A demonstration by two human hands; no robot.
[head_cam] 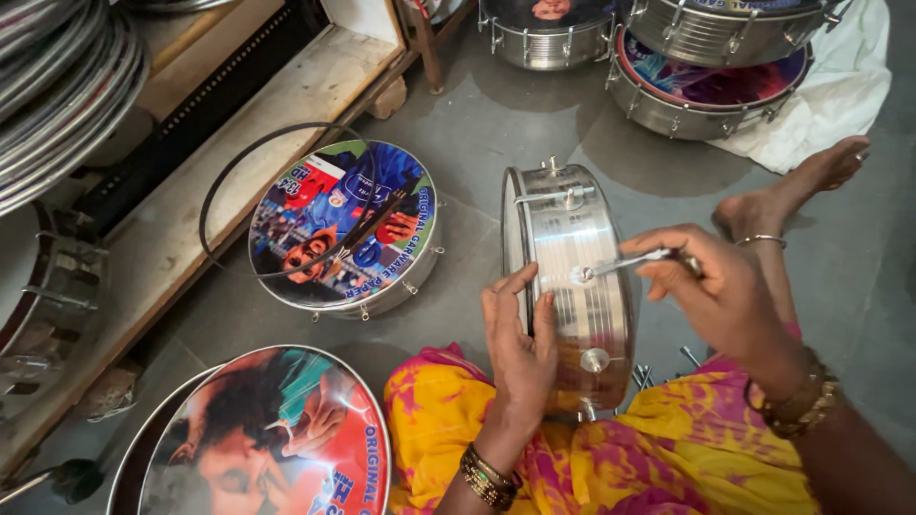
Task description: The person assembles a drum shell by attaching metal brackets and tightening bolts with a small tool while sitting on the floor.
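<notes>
A shiny steel drum shell (571,224) stands on its edge on the grey floor in front of my lap. My left hand (520,336) presses flat against its near rim and steadies it. My right hand (718,286) is closed around a thin metal tool (625,263). The tool's tip meets a round lug fitting (582,276) on the shell's side. A second round fitting (594,360) sits lower on the same side. Bangles circle both of my wrists.
A finished drum (345,229) with a colourful printed head lies to the left, a black hoop (250,157) leaning over it. Another printed drum (272,439) sits at bottom left. More steel drums (706,86) are stacked at the back. Small metal hooks (644,374) lie by my knee. My foot (792,191) rests at the right.
</notes>
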